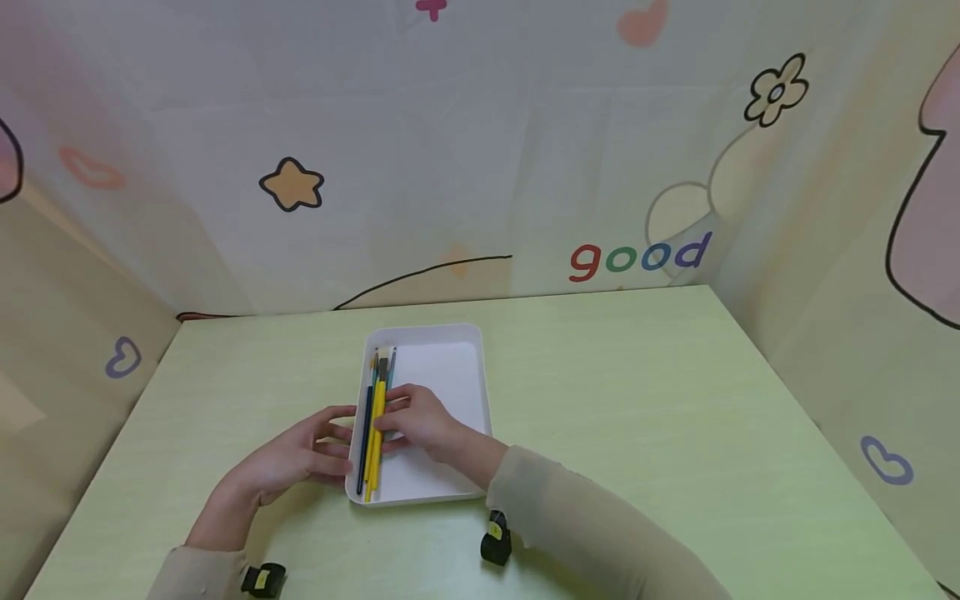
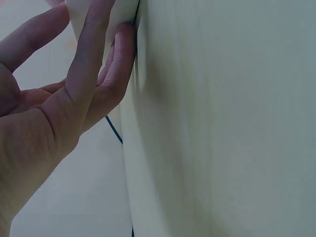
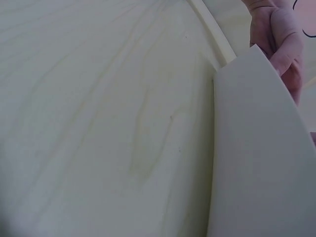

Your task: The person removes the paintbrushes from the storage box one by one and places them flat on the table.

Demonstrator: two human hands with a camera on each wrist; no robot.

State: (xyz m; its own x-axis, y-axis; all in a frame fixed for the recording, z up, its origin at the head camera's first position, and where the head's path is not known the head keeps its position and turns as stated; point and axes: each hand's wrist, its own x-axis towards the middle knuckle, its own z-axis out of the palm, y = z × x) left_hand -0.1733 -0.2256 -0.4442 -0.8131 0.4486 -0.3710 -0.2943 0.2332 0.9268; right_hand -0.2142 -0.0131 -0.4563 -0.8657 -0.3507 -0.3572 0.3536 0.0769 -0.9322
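A white tray (image 1: 446, 358) lies flat on the table. Along its left side several slim paintbrushes lie side by side, bristles at the far end; two have yellow handles (image 1: 378, 467) and one has a dark handle (image 1: 364, 454). My right hand (image 1: 427, 422) reaches over the tray, its fingertips touching the yellow handles from the right. Outside the left wall, my left hand (image 1: 300, 454) rests its spread, slightly bent fingers against the tray. In the left wrist view, those fingers (image 2: 121, 64) touch the tray's outer wall. The right wrist view shows the left hand (image 3: 284, 39) beyond the tray wall (image 3: 256, 148).
The pale green table (image 1: 637, 417) extends on both sides of the tray. A printed cloth wall (image 1: 480, 167) stands behind it, with side walls left and right. Small black camera mounts (image 1: 496, 538) sit at both wrists, near the tray's front edge.
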